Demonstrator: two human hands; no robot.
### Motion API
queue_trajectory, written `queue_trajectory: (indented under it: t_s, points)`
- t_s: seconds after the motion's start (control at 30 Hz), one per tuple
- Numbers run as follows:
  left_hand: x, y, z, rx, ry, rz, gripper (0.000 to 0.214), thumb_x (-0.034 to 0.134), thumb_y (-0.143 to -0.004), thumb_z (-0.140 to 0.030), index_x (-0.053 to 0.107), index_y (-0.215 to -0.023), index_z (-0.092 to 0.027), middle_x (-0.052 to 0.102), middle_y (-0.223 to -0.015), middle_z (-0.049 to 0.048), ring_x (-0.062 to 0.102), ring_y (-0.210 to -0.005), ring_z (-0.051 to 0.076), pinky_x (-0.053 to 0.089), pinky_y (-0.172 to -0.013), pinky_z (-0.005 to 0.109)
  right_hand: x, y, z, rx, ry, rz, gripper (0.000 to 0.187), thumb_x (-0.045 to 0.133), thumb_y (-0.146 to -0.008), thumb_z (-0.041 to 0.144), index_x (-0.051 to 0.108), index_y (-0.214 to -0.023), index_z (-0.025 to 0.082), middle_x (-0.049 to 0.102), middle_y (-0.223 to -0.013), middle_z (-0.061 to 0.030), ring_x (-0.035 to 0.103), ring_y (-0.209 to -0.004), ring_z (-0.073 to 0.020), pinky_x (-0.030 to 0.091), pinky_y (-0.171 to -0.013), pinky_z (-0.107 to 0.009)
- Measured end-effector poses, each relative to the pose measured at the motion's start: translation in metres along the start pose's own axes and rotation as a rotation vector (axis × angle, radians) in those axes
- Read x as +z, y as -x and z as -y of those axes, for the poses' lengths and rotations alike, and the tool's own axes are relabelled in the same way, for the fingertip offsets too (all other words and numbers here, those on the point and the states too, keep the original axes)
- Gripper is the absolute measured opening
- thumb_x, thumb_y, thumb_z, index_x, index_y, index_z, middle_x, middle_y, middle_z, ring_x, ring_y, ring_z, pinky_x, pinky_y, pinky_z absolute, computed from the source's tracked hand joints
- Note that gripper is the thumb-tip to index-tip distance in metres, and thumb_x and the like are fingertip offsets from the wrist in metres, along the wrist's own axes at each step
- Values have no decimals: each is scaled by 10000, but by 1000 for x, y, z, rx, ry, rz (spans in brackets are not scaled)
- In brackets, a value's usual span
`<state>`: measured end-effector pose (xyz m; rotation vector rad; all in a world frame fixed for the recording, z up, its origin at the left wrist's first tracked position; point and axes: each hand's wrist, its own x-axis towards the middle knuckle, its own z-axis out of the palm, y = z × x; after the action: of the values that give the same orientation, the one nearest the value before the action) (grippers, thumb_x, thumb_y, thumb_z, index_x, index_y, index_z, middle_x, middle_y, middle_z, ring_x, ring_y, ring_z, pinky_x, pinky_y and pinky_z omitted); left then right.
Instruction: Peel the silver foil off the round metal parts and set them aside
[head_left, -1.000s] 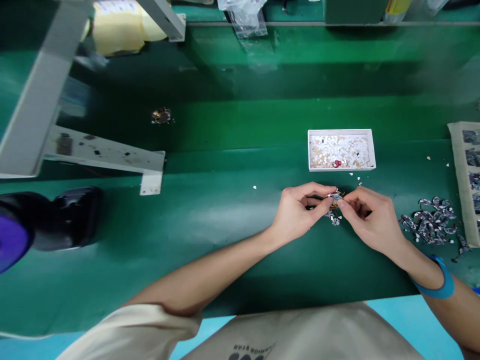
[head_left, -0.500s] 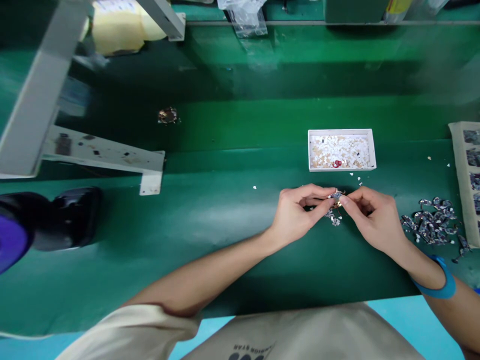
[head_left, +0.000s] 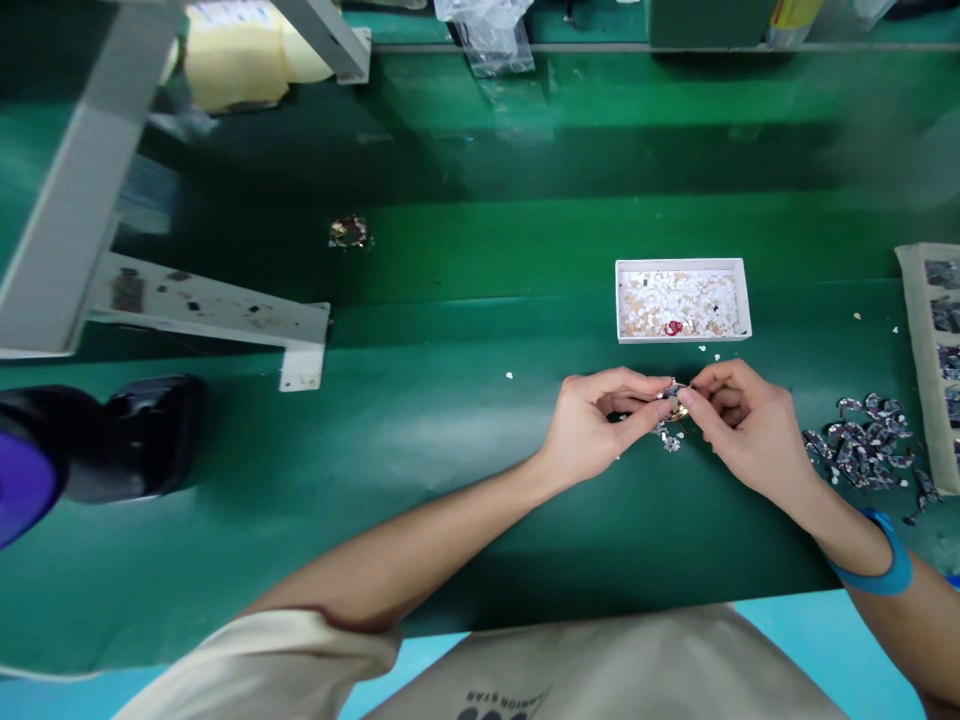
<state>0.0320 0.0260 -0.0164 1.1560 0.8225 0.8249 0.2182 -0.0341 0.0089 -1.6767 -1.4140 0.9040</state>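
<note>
My left hand (head_left: 600,420) pinches a small silver-and-gold metal part (head_left: 677,400) between thumb and fingertips. From the other side, my right hand (head_left: 739,415) has its thumb and forefinger closed at the part's right edge; most of the part is covered by fingers. Below the fingertips lie some small silver pieces with white bits (head_left: 669,437) on the green table. Just beyond both hands sits a shallow white box (head_left: 684,340) holding many tiny white and tan flakes and a small red item (head_left: 673,327).
A pile of dark silver metal parts (head_left: 862,445) lies right of my right hand, beside a compartmented tray (head_left: 919,350). At left stand a grey metal bracket (head_left: 217,305) and a black object with a purple face (head_left: 142,440). A shiny brownish item (head_left: 349,232) lies farther back.
My right hand's fingers have shifted slightly up and bent more at the part's edge. The left hand stays almost still. The shiny item at back left appears slightly farther right.
</note>
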Motion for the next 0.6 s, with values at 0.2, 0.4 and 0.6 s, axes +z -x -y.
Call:
queue_trajectory:
  t_s: [0.2, 0.4, 0.6]
  points:
    - [0, 0, -3, 16, 17, 13, 127, 847, -813, -205, 783, -909, -153, 824, -956, 84, 798, -800, 184, 671, -754, 253, 5, 4, 0, -55, 14, 46, 181, 615, -1029, 373, 657, -998, 200, 691, -746, -13, 652, -586, -128, 489, -496, -235]
    - [0, -2, -8, 28, -26, 5, 144, 843, -797, -213, 715, -824, -154, 785, -832, 60, 766, -727, 164, 647, -693, 242, 9, 8, 5, -200, 74, -11, 85, 608, -1021, 268, 632, -961, 212, 680, -773, -4, 623, -574, -111, 484, -505, -233]
    - [-2, 0, -11, 77, -94, 3, 211, 858, -803, -308, 703, -785, -167, 769, -780, 55, 744, -684, 165, 644, -646, 251, 10, 7, 4, -212, 99, 7, 91, 628, -1030, 308, 667, -1048, 228, 723, -855, -13, 655, -635, -130, 537, -587, -261]
